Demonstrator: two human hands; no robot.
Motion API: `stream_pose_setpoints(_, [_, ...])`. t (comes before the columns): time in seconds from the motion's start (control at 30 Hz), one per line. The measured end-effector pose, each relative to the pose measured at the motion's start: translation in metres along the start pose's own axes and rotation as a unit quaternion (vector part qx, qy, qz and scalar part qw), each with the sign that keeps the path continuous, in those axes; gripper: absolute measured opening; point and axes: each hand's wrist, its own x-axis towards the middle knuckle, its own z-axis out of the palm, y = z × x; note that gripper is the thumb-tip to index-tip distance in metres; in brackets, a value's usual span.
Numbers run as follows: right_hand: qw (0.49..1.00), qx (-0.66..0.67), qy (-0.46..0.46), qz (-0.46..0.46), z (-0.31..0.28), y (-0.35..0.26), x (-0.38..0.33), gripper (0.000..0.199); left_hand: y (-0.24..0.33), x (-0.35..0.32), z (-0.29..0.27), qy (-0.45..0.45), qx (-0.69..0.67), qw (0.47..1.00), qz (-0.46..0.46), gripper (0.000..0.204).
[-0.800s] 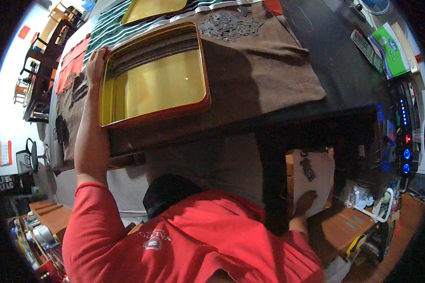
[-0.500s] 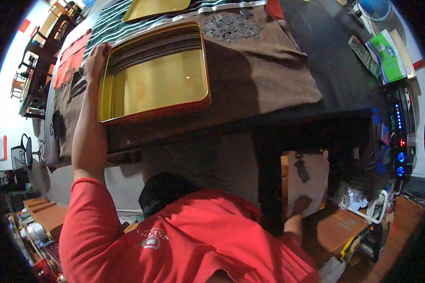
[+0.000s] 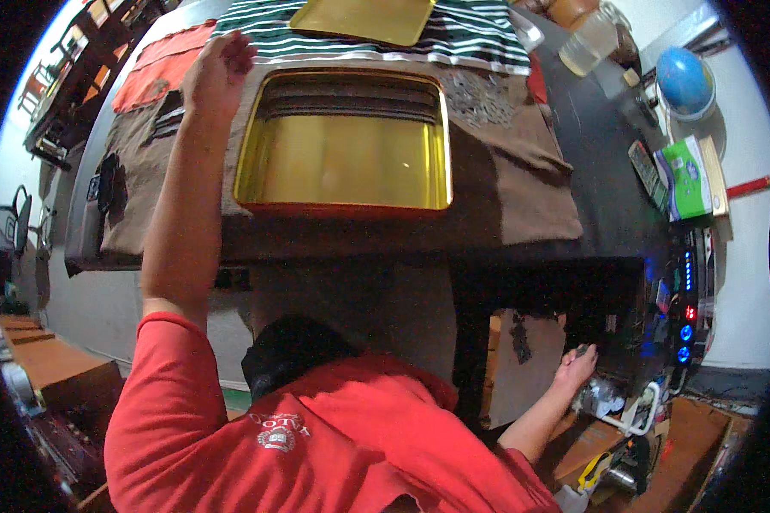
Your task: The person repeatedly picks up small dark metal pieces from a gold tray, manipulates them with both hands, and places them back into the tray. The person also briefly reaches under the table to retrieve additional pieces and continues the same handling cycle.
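Observation:
A rectangular tin (image 3: pixel 342 162) with a gold inside and reddish outer wall stands on the brown cloth in front of me. My left hand (image 3: pixel 220 73) is raised just beyond its far left corner, apart from the tin, with loosely bent fingers and nothing visible in them. Down at the right, below the table's edge, my right hand (image 3: pixel 576 368) is closed on a small dark grey piece (image 3: pixel 583 350). Beside it is a pale board (image 3: pixel 539 342) with a strip of dark grey pieces (image 3: pixel 520 338) on it. A heap of small grey pieces (image 3: pixel 479 98) lies right of the tin.
A gold lid or tray (image 3: pixel 364 21) rests on a green-and-white striped cloth (image 3: pixel 479 38) at the far side. At the right of the dark table are a calculator (image 3: pixel 647 171), a green package (image 3: pixel 684 178), a blue globe (image 3: pixel 684 79) and a clear jar (image 3: pixel 590 43).
My left hand has let go of the tin's rim and lifted away. My right hand has risen off the pale board and moved right with a small grey piece. The view has shifted.

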Motion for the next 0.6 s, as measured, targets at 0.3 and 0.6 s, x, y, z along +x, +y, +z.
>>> stream_pose_setpoints(0.3, [0.861,-0.025,-0.465,-0.203,0.337,-0.149,-0.22,0.018,-0.001,-0.097,0.091,-0.15,-0.142,0.971,-0.122,0.028])
stream_pose_setpoints(0.6, [0.561,-0.174,-0.568,-0.577,0.504,-0.101,-0.4,0.023,0.012,-0.096,0.091,-0.062,-0.272,0.934,-0.223,0.033])
